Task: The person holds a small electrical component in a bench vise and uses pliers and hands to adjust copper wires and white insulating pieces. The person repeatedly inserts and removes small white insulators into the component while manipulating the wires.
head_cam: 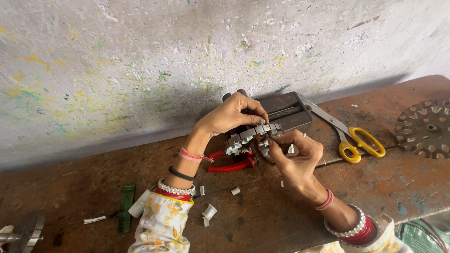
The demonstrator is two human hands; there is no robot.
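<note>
A round slotted metal core (251,139), ringed with pale teeth, is held upright just above the brown workbench (262,220), near its middle and close to the wall. The left hand (232,114) curves over its upper rim, fingers closed on the teeth. The right hand (296,157) meets it from below and the right, fingertips pinched together at the core's edge, so both hands are clamped on the same piece. Copper-coloured wire shows in the core's lower part.

Directly behind the core sits a small dark vice (286,114). Red-handled pliers (230,164) lie on the bench under the left hand. Yellow-handled scissors (352,138) lie to the right, and a second round slotted disc (425,128) rests near the right edge. Small white paper scraps (209,212) are scattered in front, with a green strip (126,206) to the left.
</note>
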